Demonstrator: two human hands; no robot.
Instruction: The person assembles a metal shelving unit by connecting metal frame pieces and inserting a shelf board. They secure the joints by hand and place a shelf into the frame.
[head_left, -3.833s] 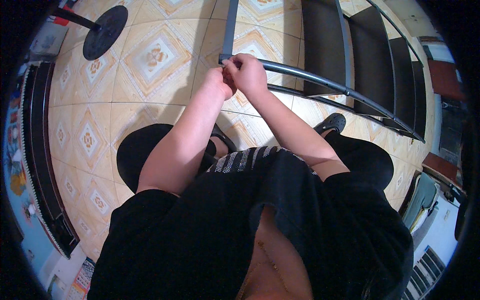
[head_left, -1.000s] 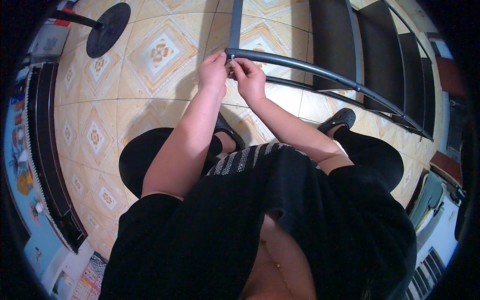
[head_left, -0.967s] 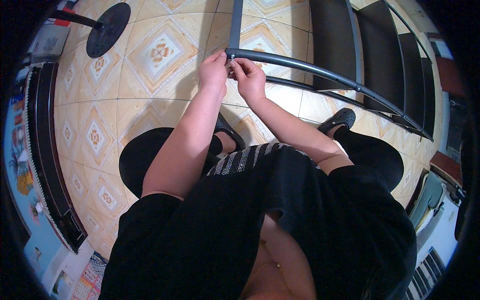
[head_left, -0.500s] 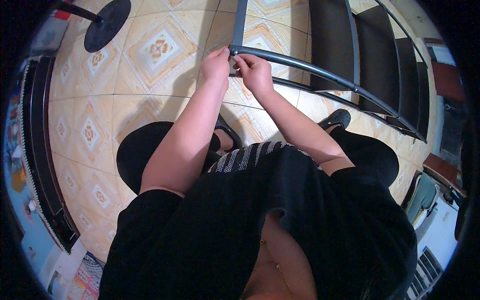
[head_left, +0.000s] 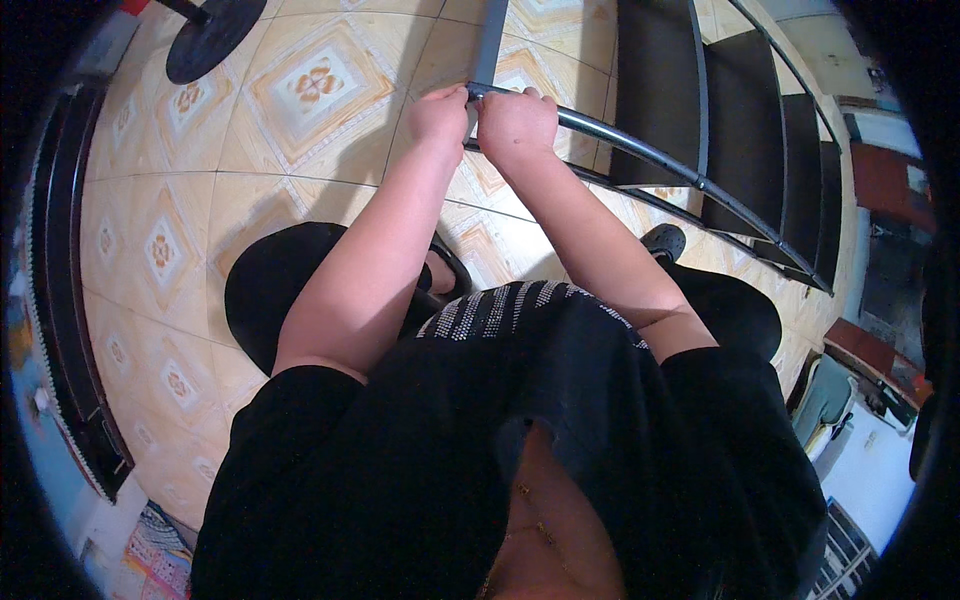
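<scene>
A black metal shelf rack [head_left: 640,157] with dark shelf panels [head_left: 655,90] lies on its side, reaching from in front of me to the right. My left hand [head_left: 437,118] is closed at the near corner, where the long tube meets a grey crossbar [head_left: 491,45]; its fingertips are partly hidden. Just right of it, my right hand [head_left: 517,127] wraps over the same tube with the back of the hand up. Whatever small part may be under the fingers does not show.
Patterned floor tiles [head_left: 310,85] lie around the rack. A round black stand base [head_left: 215,45] is at the far left. Along the left edge runs a long dark piece of furniture [head_left: 70,300]. A greenish chair-like object [head_left: 825,395] stands at the right.
My right hand has gone from a fingertip pinch beside the corner bolt to a wrapped grip over the tube. My left hand stays at the corner. The whole view has shifted slightly.
</scene>
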